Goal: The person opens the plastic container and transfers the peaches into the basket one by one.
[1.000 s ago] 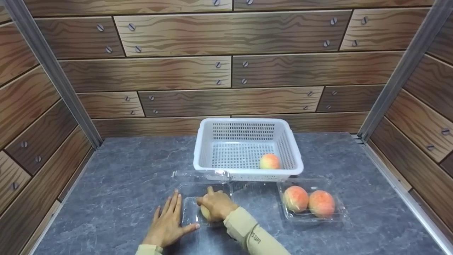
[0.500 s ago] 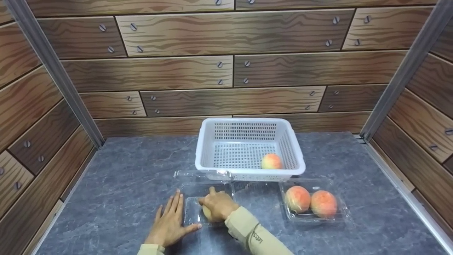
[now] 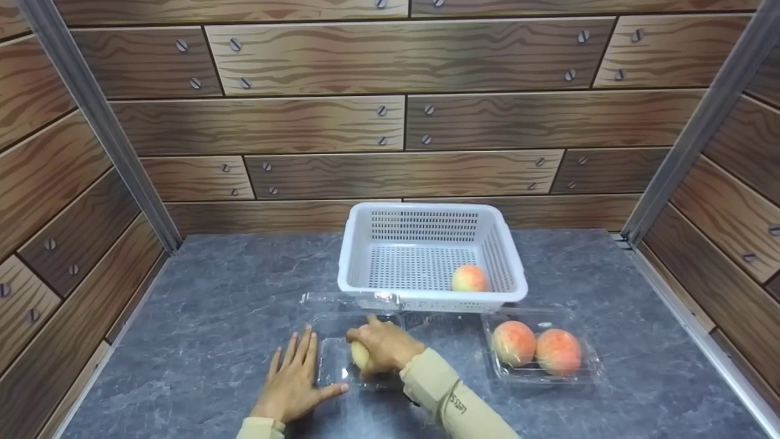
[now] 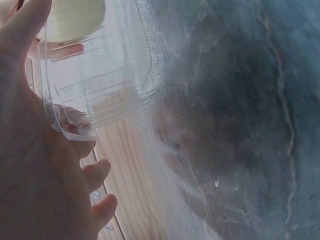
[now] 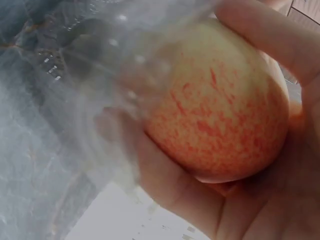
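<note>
In the head view my right hand (image 3: 385, 346) grips a peach (image 3: 359, 355) from above, inside an open clear plastic clamshell box (image 3: 332, 361). The right wrist view shows the peach (image 5: 225, 115), yellow with red flecks, between thumb and fingers. My left hand (image 3: 291, 381) lies along the box's left side, its fingers straight and spread and the thumb reaching across the near edge. Seen in the left wrist view, the box wall (image 4: 107, 85) sits against that hand, with part of the pale peach (image 4: 77, 17) behind it. The right hand covers much of the box's right half.
Behind the box stands a white perforated basket (image 3: 432, 296) with one peach (image 3: 469, 278) in it. The box's raised clear lid (image 3: 347, 300) reaches the basket's front. To the right, another clear box (image 3: 542, 377) holds two peaches (image 3: 514, 343). Wood-patterned walls enclose the grey table.
My right hand has shifted slightly to the right with the peach in its grip. The left hand stays in place at the box, and the whole view has drifted a little.
</note>
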Demonstrator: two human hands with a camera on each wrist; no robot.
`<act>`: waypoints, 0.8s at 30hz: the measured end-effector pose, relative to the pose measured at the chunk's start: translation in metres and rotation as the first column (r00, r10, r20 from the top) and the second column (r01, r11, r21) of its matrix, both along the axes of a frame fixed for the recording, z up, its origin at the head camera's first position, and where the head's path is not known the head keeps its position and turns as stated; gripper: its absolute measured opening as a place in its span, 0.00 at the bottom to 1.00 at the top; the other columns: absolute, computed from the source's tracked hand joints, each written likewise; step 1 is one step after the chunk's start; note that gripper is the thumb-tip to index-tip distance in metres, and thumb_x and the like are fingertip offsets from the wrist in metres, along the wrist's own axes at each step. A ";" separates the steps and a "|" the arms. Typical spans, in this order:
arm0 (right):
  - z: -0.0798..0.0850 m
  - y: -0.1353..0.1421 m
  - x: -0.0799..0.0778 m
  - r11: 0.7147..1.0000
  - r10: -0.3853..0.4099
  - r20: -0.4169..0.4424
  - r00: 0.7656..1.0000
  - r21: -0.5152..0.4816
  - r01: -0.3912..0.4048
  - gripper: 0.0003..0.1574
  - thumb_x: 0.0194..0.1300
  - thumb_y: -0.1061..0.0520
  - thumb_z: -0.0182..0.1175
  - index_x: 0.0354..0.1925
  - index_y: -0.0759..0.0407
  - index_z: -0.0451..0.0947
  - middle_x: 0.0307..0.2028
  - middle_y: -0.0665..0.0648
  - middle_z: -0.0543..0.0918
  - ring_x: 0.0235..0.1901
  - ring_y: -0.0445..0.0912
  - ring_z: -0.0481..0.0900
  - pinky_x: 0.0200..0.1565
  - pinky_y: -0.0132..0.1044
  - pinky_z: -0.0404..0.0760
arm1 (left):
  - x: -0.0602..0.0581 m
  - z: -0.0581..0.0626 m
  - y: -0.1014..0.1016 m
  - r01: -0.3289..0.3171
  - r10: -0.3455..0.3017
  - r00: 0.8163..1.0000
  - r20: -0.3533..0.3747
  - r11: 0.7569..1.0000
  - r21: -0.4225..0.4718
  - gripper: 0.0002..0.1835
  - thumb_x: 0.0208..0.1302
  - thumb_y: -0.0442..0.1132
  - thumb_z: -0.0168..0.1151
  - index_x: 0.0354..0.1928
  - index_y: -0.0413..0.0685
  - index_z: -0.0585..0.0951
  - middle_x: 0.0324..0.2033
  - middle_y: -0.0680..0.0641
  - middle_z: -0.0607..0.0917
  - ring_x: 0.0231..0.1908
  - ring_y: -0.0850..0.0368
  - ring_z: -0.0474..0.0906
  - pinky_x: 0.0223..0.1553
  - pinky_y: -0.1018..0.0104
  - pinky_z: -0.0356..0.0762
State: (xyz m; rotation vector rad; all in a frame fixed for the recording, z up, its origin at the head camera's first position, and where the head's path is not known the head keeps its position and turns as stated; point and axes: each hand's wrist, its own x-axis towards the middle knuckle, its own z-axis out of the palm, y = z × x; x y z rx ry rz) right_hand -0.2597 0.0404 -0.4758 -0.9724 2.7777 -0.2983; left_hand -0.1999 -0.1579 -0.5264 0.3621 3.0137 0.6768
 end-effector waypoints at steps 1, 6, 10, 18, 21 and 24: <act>0.001 0.000 0.000 1.000 0.002 0.000 1.000 -0.002 -0.002 0.39 0.41 0.55 0.83 0.54 0.53 0.82 0.42 0.55 0.77 0.36 0.47 0.78 0.36 0.36 0.82 | 0.000 0.000 0.000 -0.001 0.001 1.000 -0.001 1.000 -0.001 0.62 0.55 0.71 0.65 0.75 0.27 0.57 0.76 0.30 0.52 0.75 0.29 0.47 0.71 0.31 0.42; 0.005 0.001 0.001 1.000 0.001 0.018 1.000 -0.009 0.000 0.40 0.42 0.56 0.82 0.56 0.53 0.82 0.43 0.56 0.78 0.37 0.46 0.78 0.37 0.36 0.82 | 0.001 -0.001 -0.001 -0.003 0.003 1.000 0.007 1.000 -0.002 0.63 0.55 0.72 0.65 0.75 0.27 0.57 0.76 0.30 0.52 0.75 0.29 0.47 0.72 0.31 0.42; 0.008 0.003 0.001 1.000 -0.002 0.016 1.000 -0.007 0.002 0.41 0.42 0.55 0.83 0.58 0.52 0.82 0.45 0.57 0.78 0.38 0.47 0.79 0.38 0.38 0.83 | 0.000 0.000 -0.001 -0.002 0.002 1.000 0.014 1.000 -0.007 0.62 0.56 0.72 0.65 0.75 0.27 0.56 0.77 0.30 0.51 0.75 0.29 0.46 0.72 0.32 0.41; 0.013 0.007 0.002 1.000 0.007 -0.008 1.000 -0.012 -0.007 0.41 0.41 0.55 0.83 0.56 0.51 0.83 0.45 0.57 0.78 0.38 0.49 0.80 0.38 0.39 0.84 | 0.000 0.000 0.000 -0.010 0.010 1.000 0.021 1.000 0.013 0.62 0.56 0.70 0.66 0.75 0.28 0.56 0.77 0.31 0.51 0.75 0.30 0.46 0.72 0.33 0.40; 0.015 0.008 0.002 1.000 0.018 -0.020 1.000 -0.008 -0.018 0.40 0.41 0.54 0.84 0.55 0.51 0.83 0.45 0.58 0.78 0.37 0.50 0.81 0.38 0.40 0.84 | 0.000 0.001 0.001 -0.012 0.012 1.000 0.020 1.000 0.011 0.62 0.56 0.70 0.67 0.75 0.28 0.56 0.77 0.31 0.52 0.75 0.30 0.47 0.73 0.33 0.41; 0.017 0.008 0.003 1.000 0.027 -0.030 0.999 -0.005 -0.027 0.40 0.40 0.55 0.84 0.55 0.51 0.83 0.45 0.58 0.79 0.37 0.49 0.81 0.38 0.39 0.84 | -0.001 0.001 0.000 -0.009 0.009 1.000 0.014 1.000 0.003 0.62 0.56 0.70 0.66 0.75 0.27 0.57 0.77 0.30 0.52 0.75 0.30 0.47 0.72 0.33 0.41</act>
